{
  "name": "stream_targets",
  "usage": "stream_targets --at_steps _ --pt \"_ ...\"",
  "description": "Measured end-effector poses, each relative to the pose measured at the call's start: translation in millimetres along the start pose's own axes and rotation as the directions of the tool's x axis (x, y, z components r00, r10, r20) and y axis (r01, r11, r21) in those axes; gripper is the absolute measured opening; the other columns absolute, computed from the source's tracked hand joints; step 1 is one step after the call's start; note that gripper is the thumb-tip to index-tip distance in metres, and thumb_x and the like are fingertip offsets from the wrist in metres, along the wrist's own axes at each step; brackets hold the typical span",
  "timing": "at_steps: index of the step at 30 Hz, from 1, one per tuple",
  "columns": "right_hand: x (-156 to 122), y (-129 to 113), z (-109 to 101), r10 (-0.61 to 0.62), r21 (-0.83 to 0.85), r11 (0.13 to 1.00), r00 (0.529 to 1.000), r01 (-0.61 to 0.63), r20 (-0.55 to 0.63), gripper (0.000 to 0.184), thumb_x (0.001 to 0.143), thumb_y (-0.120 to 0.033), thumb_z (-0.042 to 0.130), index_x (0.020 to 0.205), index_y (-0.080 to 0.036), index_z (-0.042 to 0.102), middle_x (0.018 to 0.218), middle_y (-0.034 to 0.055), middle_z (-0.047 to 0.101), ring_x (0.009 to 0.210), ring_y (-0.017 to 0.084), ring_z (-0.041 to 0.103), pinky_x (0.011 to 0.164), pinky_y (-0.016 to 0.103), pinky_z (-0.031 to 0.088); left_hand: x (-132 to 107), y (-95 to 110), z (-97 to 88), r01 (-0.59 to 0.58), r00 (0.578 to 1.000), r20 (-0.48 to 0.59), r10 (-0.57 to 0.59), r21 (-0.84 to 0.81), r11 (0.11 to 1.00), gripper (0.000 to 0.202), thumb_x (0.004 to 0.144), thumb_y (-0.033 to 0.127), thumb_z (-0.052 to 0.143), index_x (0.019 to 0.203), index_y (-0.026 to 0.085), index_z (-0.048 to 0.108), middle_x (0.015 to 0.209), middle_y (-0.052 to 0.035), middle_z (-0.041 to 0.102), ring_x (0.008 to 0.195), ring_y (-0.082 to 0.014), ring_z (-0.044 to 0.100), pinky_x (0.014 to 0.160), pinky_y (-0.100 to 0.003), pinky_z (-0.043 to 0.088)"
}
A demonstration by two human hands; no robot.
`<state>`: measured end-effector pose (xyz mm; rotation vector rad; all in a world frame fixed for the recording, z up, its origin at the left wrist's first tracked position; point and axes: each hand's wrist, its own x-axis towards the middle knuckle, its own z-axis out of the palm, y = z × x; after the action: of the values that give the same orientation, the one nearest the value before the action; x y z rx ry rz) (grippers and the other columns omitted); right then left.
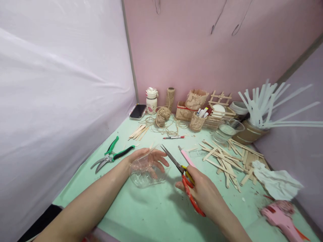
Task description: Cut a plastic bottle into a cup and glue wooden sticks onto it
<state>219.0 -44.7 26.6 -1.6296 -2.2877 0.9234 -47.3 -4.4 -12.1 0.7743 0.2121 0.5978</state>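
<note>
My left hand (157, 159) supports a clear plastic cup (145, 176), tilted on its side, with the fingers curved behind its far side and showing through it. The cup's upper edge looks cut and uneven. In my right hand (202, 185) is a pair of scissors (188, 191) with red and yellow handles. Their blades point up and left, close to the cup's edge and nearly together. A pink craft knife (186, 156) lies on the table just beyond the scissors. Left of my left wrist rest green-and-black pruning shears (108, 156), blades towards me.
Loose wooden sticks (223, 161) lie at the right, beside a crumpled tissue (277, 181) and a pink glue gun (280, 218). A twine ball (163, 116), a bottle (151, 102), a phone (138, 111) and a clear cup (227, 129) stand or lie further back. Glue sticks (262, 104) fan out at right.
</note>
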Motion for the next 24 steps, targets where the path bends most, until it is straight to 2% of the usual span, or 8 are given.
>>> stream_targets --at_steps 4,8,14,17,19,24 --pt "-0.6 -3.1 -3.4 0.019 0.071 0.997 0.999 -0.02 0.026 0.033 0.084 -0.046 0.05 0.071 -0.024 0.029 0.074 -0.0024 0.066 0.067 0.016 0.057 0.055 0.022 0.033 1.3 -1.4 2.8 0.001 1.0 0.012 -0.001 -0.032 0.999 0.052 0.083 0.049 0.054 0.122 0.014 0.058 0.122 -0.0196 0.06 0.103 -0.0328 0.06 0.072 -0.044 0.053" --pt "-0.7 -4.1 -4.8 0.027 0.16 0.986 0.998 -0.035 0.054 0.025 0.087 -0.036 0.045 0.07 -0.025 0.03 0.077 -0.0025 0.071 0.077 0.017 0.064 0.057 0.022 0.035 0.9 -1.7 9.0 -0.03 0.999 -0.022 0.029 -0.025 0.999 0.052 0.086 0.049 0.048 0.123 0.013 0.057 0.12 -0.0197 0.06 0.101 -0.0326 0.06 0.069 -0.042 0.053" --pt "-1.3 -3.4 -3.9 0.035 0.203 0.978 0.998 -0.044 0.052 0.025 0.084 -0.036 0.046 0.069 -0.024 0.03 0.081 -0.002 0.073 0.072 0.017 0.063 0.056 0.022 0.036 0.6 -3.8 12.5 -0.033 0.999 -0.033 0.032 -0.032 0.999 0.055 0.087 0.053 0.045 0.122 0.012 0.057 0.117 -0.0199 0.061 0.098 -0.0319 0.062 0.066 -0.038 0.053" --pt "0.0 -2.8 -2.3 0.037 0.226 0.973 0.998 -0.047 0.046 0.027 0.083 -0.038 0.048 0.068 -0.024 0.03 0.078 -0.0019 0.072 0.064 0.015 0.058 0.054 0.022 0.034 2.0 -2.1 9.6 -0.017 1.0 -0.025 0.015 -0.061 0.998 0.06 0.085 0.056 0.047 0.125 0.012 0.054 0.121 -0.0218 0.059 0.099 -0.0344 0.062 0.07 -0.045 0.052" --pt "1.7 -1.9 -1.2 0.032 0.24 0.97 0.999 -0.037 0.025 0.029 0.082 -0.04 0.05 0.067 -0.024 0.03 0.07 -0.0023 0.068 0.059 0.014 0.052 0.052 0.022 0.033 2.2 2.3 6.3 -0.039 0.997 -0.065 0.034 -0.071 0.997 0.066 0.083 0.059 0.048 0.132 0.014 0.049 0.131 -0.0233 0.052 0.108 -0.0381 0.058 0.078 -0.052 0.049" --pt "6.0 1.6 -0.4 0.076 0.285 0.957 0.996 -0.06 -0.046 0.036 0.081 -0.048 0.051 0.065 -0.023 0.029 0.062 -0.0038 0.059 0.053 0.012 0.038 0.05 0.022 0.029 -2.9 15.9 -2.4 -0.247 0.947 -0.203 0.247 0.025 0.969 0.087 0.07 0.066 0.063 0.142 0.027 0.034 0.147 -0.0182 0.035 0.132 -0.0433 0.034 0.093 -0.064 0.038"
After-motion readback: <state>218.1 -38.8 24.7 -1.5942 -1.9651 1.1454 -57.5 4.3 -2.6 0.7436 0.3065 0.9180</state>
